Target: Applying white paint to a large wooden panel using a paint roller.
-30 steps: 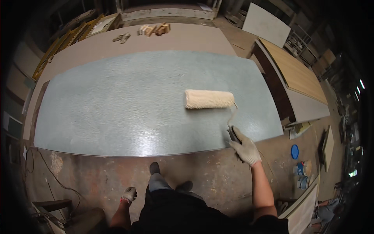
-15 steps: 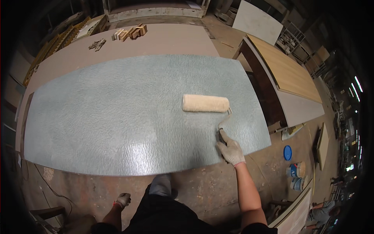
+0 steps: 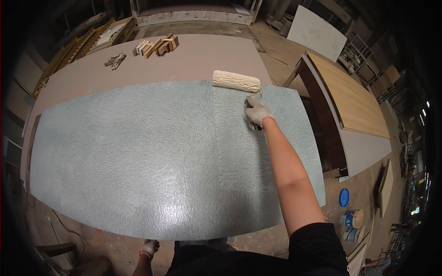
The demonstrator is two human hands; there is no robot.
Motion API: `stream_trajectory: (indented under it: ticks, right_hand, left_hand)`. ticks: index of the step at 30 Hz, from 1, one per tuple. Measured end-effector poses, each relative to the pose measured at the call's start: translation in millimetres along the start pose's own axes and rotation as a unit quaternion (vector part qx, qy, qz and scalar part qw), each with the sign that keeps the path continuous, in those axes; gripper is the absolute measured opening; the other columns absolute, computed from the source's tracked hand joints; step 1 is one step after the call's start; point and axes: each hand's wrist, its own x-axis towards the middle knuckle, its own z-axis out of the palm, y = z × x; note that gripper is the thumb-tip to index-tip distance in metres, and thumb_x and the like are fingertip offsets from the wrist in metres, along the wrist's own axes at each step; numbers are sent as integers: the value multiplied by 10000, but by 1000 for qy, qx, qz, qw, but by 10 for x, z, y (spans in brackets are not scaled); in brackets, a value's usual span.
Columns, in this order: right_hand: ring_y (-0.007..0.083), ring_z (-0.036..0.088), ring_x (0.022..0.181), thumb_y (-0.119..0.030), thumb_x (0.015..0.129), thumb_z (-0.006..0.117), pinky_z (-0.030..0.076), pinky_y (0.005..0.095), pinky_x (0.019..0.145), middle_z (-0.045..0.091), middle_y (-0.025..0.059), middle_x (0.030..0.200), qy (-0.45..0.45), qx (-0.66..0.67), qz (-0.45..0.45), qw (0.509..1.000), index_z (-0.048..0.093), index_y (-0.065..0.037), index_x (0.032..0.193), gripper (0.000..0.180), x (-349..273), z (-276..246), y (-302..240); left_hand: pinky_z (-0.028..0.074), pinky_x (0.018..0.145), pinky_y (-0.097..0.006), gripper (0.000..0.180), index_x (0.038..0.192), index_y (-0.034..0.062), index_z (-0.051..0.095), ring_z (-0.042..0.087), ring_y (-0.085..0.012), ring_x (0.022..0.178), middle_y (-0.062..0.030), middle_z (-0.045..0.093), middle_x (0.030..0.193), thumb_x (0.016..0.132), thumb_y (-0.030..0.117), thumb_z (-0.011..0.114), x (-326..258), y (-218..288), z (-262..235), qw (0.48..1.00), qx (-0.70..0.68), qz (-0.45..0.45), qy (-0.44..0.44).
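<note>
My right hand (image 3: 258, 113), in a pale work glove, grips the handle of a paint roller (image 3: 236, 81), its arm stretched far forward. The fuzzy cream sleeve rests at the far edge of a large bluish-grey board (image 3: 115, 152). A wet-looking, fine ripple covers the board's surface, with a bright glare near its front. Most of the roller's handle is hidden by my fingers. My left hand (image 3: 149, 249), also gloved, hangs low by the board's front edge with its fingers curled and nothing visible in them.
Beyond the board, a beige panel (image 3: 202, 53) carries wood offcuts (image 3: 156, 47) and a crumpled pair of gloves (image 3: 115, 61). To the right stand a wood-topped panel stack (image 3: 352, 96), a blue lid (image 3: 344, 197) and paint buckets (image 3: 353, 219). A cable (image 3: 69, 224) lies at lower left.
My right hand has pushed the roller forward from the board's middle to its far edge, and my arm has straightened. My view has shifted slightly; my left hand remains low and curled.
</note>
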Motion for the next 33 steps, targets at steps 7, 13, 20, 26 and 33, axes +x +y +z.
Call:
stream_trajectory:
  ticks: [7,13,20,26,33]
  right_hand:
    - [466,587,1225,-239,901,554,451,509,1052,646,290,1267,-40,-43,-82,995,441,-187,1524,635,-1762,127,229]
    - [414,551,1320,-270,929,618,435,425,1103,574,251,1419,-163,-3,-50,985,418,-145,1561,674,-3310,-260,660]
    - [386,516,1374,-254,903,623,391,403,1149,534,235,1477,-117,-53,-68,989,436,-177,1560,688,-1904,1,110]
    - [232,650,508,-76,853,471,530,402,531,720,217,1040,-105,62,-42,992,453,-139,1541,691,-269,206,-852]
    - [312,698,634,-121,887,472,551,445,633,703,253,1105,-140,27,-42,989,486,-143,1474,588,-399,290,-958]
  left_hand:
    - [499,571,-295,319,1064,35,637,636,-162,687,-69,667,826,961,337,660,-328,50,319,997,23,75,26]
    - [473,541,-302,269,1066,56,644,606,-161,629,-53,647,786,966,305,619,-498,-755,459,1000,22,-12,6]
    - [422,463,-289,194,985,108,630,578,-151,559,-35,607,697,963,298,599,-544,-1450,248,986,74,-14,-151]
    - [401,450,-264,164,1061,119,621,547,-129,532,-16,590,689,966,250,646,-637,-1138,387,982,-165,-53,69]
    - [440,496,-254,219,1085,86,632,582,-124,600,-24,617,746,966,269,645,-792,-645,382,984,-145,44,89]
